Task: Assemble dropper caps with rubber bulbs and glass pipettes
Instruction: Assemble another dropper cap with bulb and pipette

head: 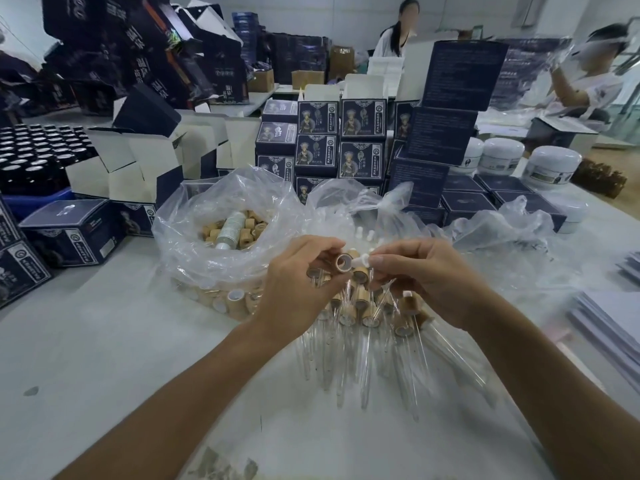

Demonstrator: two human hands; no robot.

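White table (104,341) (boxes (362,117) behind)

Bare table (104,341) left of arms; plastic bag (221,216), stacked boxes (360,140) block beyond.

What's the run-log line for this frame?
step: bulb into cap | left hand: pinches wooden cap | right hand: pinches white bulb at cap opening | finished droppers: piled below on table

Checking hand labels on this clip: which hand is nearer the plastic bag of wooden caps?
Left. The left hand is right beside the bag, at its near right edge; the right hand is farther right, past the left hand.
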